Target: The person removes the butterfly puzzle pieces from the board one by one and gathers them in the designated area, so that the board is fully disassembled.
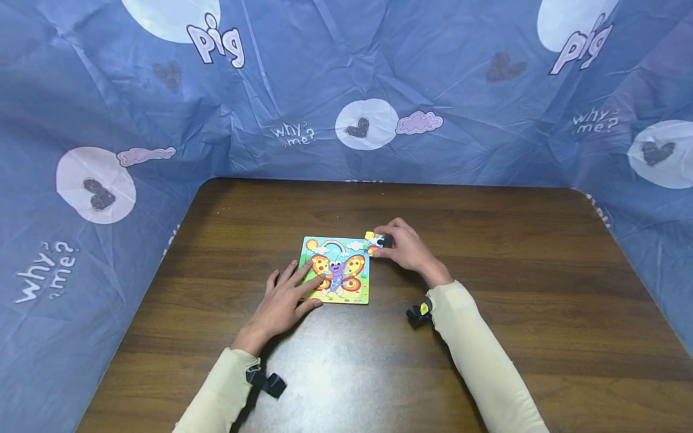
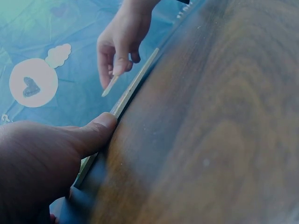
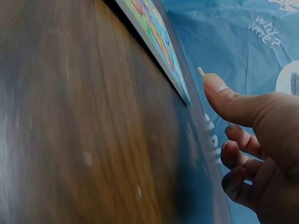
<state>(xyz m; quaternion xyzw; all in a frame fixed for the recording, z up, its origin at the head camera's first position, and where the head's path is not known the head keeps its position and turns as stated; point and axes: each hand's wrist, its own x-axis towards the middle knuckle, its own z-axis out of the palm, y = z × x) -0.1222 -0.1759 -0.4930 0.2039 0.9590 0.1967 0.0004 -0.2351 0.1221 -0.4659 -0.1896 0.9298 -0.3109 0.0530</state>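
A square butterfly jigsaw puzzle point(image 1: 361, 290) lies flat on the wooden table, its picture showing a sun, a rainbow and clouds. Over its left side my left hand point(image 1: 277, 305) rests with straight, spread fingers, and the thumb touches the near edge. Just above the top right corner, my right hand point(image 1: 406, 246) pinches a small yellow, white and red puzzle piece point(image 1: 373, 240) between thumb and fingers. In the left wrist view that puzzle piece point(image 2: 110, 86) is tilted and apart from the board. Only its thin tip shows in the right wrist view, beyond the thumb.
The brown wooden table point(image 1: 487, 252) extends around the puzzle on all sides. Behind it hangs a blue printed cloth point(image 1: 303, 72), which also covers both sides. Dark wrist cameras point(image 1: 275, 385) are strapped at both sleeves.
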